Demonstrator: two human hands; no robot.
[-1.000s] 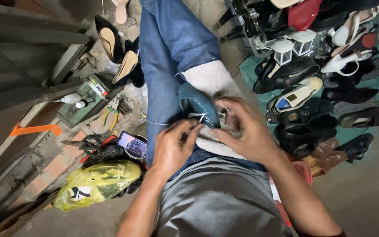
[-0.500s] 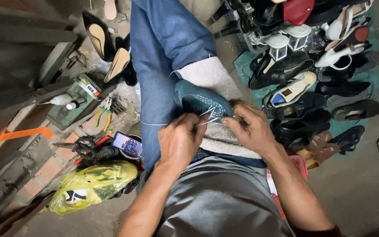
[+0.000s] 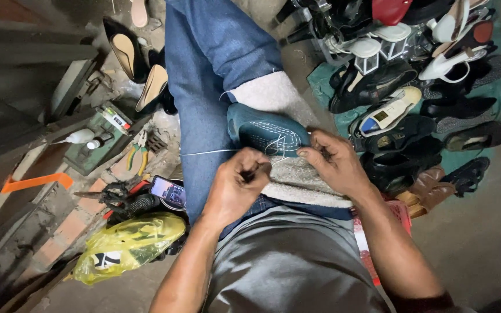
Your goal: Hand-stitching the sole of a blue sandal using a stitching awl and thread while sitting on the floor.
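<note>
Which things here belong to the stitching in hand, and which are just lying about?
In use: teal shoe on the lap, steadied by the right hand; white thread pulled taut by the left hand; pale fleecy cloth beneath.

Lying about: pliers, phone, yellow bag, glue bottle, pile of shoes.

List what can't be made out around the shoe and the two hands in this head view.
- Tool in the left hand: hidden inside the closed fist.
- Right hand fingertips: pressed against the teal shoe, so its grip on shoe or thread is unclear.
- White thread: too thin to trace near the sole.
- Shoe's upper: turned away, sole faces the camera.
- Phone screen: too small to make out.
</note>
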